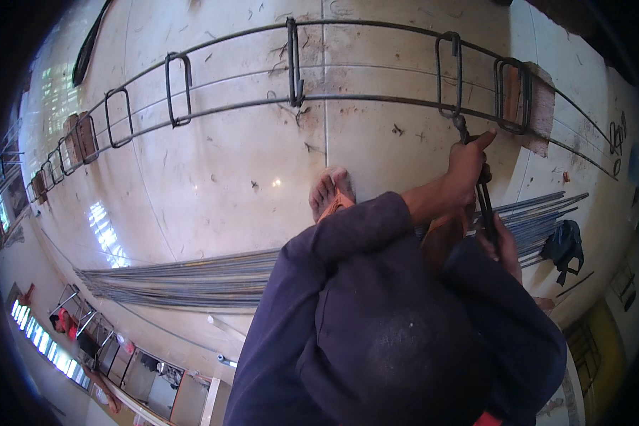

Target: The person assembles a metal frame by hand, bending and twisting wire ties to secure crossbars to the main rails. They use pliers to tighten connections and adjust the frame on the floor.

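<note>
Left hand [467, 169] grasps dark tool [485, 202] | right hand [505, 245] apparently grips it lower | tip [461, 126] by steel stirrup [459, 78]

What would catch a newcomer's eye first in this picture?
Probably the long, looped steel frame arching across the upper part. Right of centre, the left hand and right hand grip a dark tool at the frame's lower edge. A bundle of thin rods lies on the floor, lower left of centre.
</note>
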Action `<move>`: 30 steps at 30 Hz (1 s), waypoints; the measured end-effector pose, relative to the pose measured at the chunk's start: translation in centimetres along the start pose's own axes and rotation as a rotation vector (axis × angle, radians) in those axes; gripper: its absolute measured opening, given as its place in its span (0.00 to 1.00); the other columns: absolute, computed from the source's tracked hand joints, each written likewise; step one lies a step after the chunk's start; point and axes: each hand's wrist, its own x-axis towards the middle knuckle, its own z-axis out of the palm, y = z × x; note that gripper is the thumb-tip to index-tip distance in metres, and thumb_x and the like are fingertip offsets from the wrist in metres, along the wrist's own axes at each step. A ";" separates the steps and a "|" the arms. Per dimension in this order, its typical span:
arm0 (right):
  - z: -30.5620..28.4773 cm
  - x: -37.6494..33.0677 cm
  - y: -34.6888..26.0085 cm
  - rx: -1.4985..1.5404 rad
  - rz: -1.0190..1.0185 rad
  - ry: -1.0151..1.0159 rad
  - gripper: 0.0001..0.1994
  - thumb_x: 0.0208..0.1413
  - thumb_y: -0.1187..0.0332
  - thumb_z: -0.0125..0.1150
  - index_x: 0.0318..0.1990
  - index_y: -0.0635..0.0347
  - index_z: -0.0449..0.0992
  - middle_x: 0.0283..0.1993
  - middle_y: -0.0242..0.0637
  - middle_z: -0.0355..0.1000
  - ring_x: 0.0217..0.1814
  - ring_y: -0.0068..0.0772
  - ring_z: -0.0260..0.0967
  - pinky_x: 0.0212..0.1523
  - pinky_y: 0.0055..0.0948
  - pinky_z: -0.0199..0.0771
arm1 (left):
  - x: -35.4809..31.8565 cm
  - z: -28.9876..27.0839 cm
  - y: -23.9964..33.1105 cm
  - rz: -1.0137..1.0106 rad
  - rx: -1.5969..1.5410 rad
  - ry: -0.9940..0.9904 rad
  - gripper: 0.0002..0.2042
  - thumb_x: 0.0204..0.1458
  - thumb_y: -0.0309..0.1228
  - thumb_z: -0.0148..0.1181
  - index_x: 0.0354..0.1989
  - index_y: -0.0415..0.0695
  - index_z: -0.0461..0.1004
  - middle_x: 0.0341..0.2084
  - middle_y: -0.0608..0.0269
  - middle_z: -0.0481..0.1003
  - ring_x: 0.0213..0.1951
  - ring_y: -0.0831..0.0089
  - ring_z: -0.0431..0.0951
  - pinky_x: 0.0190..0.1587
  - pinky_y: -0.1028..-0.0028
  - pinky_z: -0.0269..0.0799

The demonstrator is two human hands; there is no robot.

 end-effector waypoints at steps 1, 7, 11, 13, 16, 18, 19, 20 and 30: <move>0.9 -0.5 -0.3 -0.175 -0.111 0.132 0.21 0.60 0.49 0.43 0.42 0.58 0.69 0.23 0.32 0.67 0.16 0.21 0.60 0.17 0.20 0.60 | 0.7 -0.1 -0.1 -0.019 0.006 -0.061 0.16 0.49 0.43 0.60 0.25 0.43 0.66 0.14 0.68 0.61 0.14 0.74 0.62 0.20 0.70 0.64; 4.2 -1.7 -1.8 -1.174 -0.628 0.443 0.20 0.56 0.63 0.54 0.51 0.69 0.66 0.38 0.49 0.72 0.39 0.39 0.72 0.40 0.33 0.70 | 0.4 1.8 0.0 0.083 0.061 0.294 0.17 0.52 0.43 0.56 0.25 0.39 0.67 0.14 0.65 0.64 0.14 0.74 0.64 0.16 0.71 0.60; 1.5 -0.5 -1.2 -0.155 -0.208 0.047 0.20 0.59 0.56 0.48 0.47 0.66 0.67 0.24 0.36 0.65 0.19 0.22 0.61 0.19 0.20 0.61 | -0.2 1.0 0.7 0.142 0.282 0.194 0.14 0.50 0.40 0.59 0.27 0.40 0.69 0.20 0.64 0.67 0.20 0.76 0.65 0.22 0.72 0.63; -0.4 0.8 0.7 0.454 0.055 -0.261 0.21 0.60 0.51 0.44 0.45 0.63 0.67 0.20 0.29 0.59 0.12 0.14 0.50 0.11 0.14 0.50 | -1.1 0.3 0.9 0.225 0.428 0.093 0.14 0.49 0.39 0.60 0.29 0.39 0.70 0.22 0.63 0.69 0.22 0.76 0.67 0.24 0.72 0.64; -0.7 2.8 2.8 0.548 0.048 -0.463 0.22 0.61 0.47 0.40 0.42 0.59 0.65 0.18 0.24 0.52 0.09 0.10 0.39 0.06 0.13 0.37 | -1.1 0.8 0.3 0.073 0.142 0.048 0.11 0.48 0.36 0.61 0.29 0.40 0.71 0.19 0.67 0.65 0.19 0.77 0.64 0.19 0.74 0.59; 1.1 0.6 0.5 0.357 0.024 -0.275 0.21 0.61 0.49 0.42 0.44 0.61 0.66 0.19 0.26 0.57 0.11 0.12 0.46 0.08 0.14 0.45 | -0.1 0.4 0.3 0.027 0.032 -0.013 0.10 0.47 0.35 0.61 0.27 0.42 0.69 0.16 0.71 0.62 0.15 0.79 0.59 0.17 0.75 0.54; 1.9 0.1 -0.3 0.262 0.011 -0.194 0.21 0.61 0.50 0.43 0.44 0.62 0.66 0.20 0.27 0.59 0.12 0.12 0.49 0.10 0.15 0.49 | 0.2 0.3 0.2 0.014 -0.017 -0.037 0.10 0.47 0.34 0.61 0.25 0.43 0.68 0.15 0.72 0.60 0.13 0.79 0.57 0.15 0.76 0.52; 2.2 0.0 -0.4 0.043 -0.111 -0.030 0.20 0.61 0.52 0.45 0.45 0.63 0.67 0.23 0.31 0.63 0.15 0.17 0.55 0.14 0.17 0.54 | 0.5 0.5 -0.2 0.038 -0.040 0.000 0.10 0.47 0.34 0.61 0.24 0.45 0.66 0.14 0.74 0.58 0.12 0.79 0.54 0.14 0.76 0.50; 2.5 0.1 0.8 -1.335 -0.764 0.690 0.18 0.59 0.59 0.47 0.44 0.68 0.69 0.31 0.53 0.72 0.32 0.57 0.71 0.31 0.40 0.70 | 0.8 2.5 -0.7 0.130 0.049 0.261 0.09 0.45 0.31 0.61 0.24 0.42 0.67 0.11 0.73 0.57 0.12 0.78 0.57 0.14 0.74 0.51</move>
